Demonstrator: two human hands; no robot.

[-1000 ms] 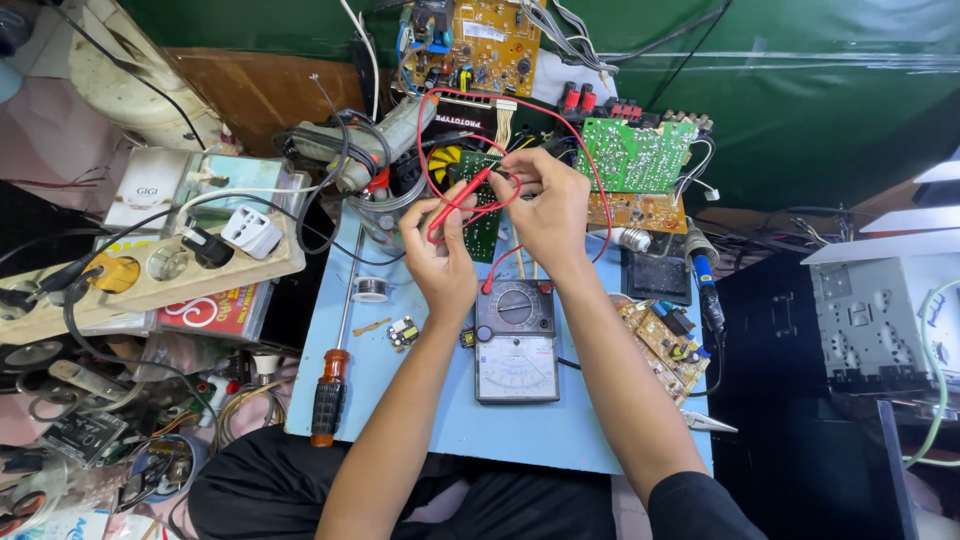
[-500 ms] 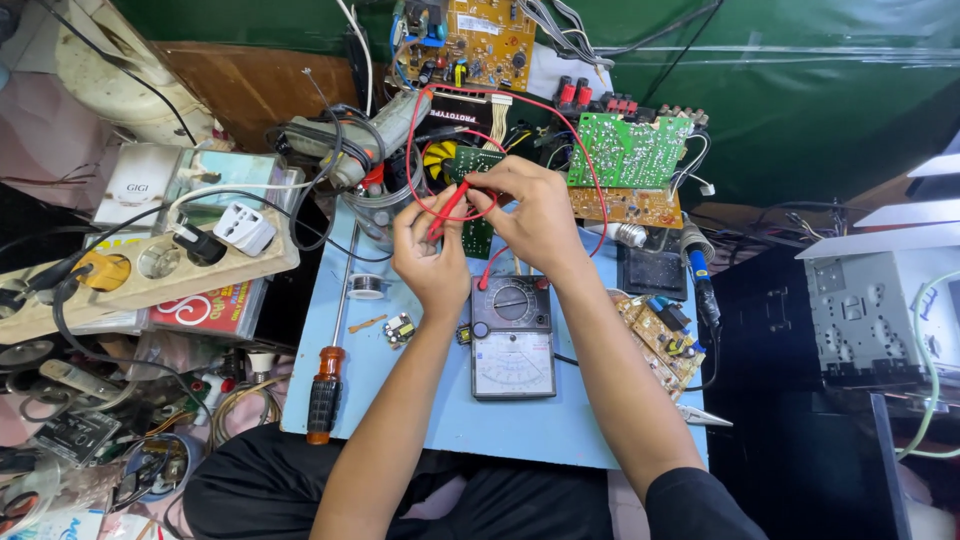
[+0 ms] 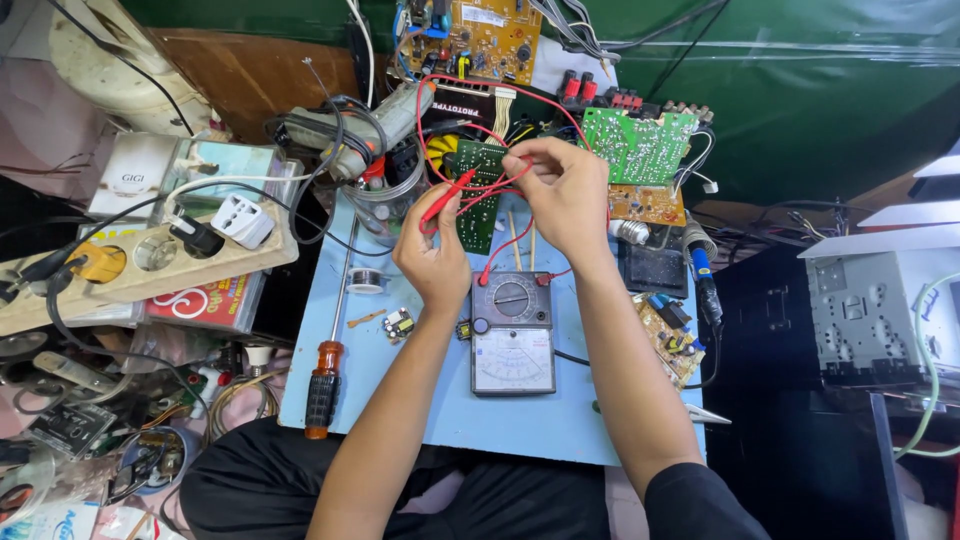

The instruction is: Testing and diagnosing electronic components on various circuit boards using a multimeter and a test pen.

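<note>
Left hand (image 3: 432,252): closed; thumb and fingers pinch the slim red plastic test probe (image 3: 447,196), which slants up and right toward the small dark green circuit board (image 3: 478,190).
Right hand (image 3: 565,190): closed; fingertips pinch something thin at the top edge of the same board, probably the second probe, though the fingers hide it.
Red test lead (image 3: 505,250): one thin wire loops from the probe, crosses the board and runs down to the meter.
Grey analogue multimeter with round dial (image 3: 512,332): lies flat on the light blue work board (image 3: 560,420), near side of both hands, between the forearms.
Small dark green circuit board: stands at the far edge of the blue board, just beyond the meter.
Circuit boards, count: four more in view; one tan at far centre (image 3: 485,38), one bright green at far right (image 3: 635,143), one orange-brown (image 3: 648,203) just below it, one small tan (image 3: 672,337) right of the meter.
Screwdriver with orange and black handle (image 3: 328,372): one, on the left edge of the blue board.
Beige power strip (image 3: 140,262): one, left of the board; its sockets hold a white adapter (image 3: 241,220) and a black plug (image 3: 196,238).
Solder reel (image 3: 366,280): one, small, left of the left hand.
</note>
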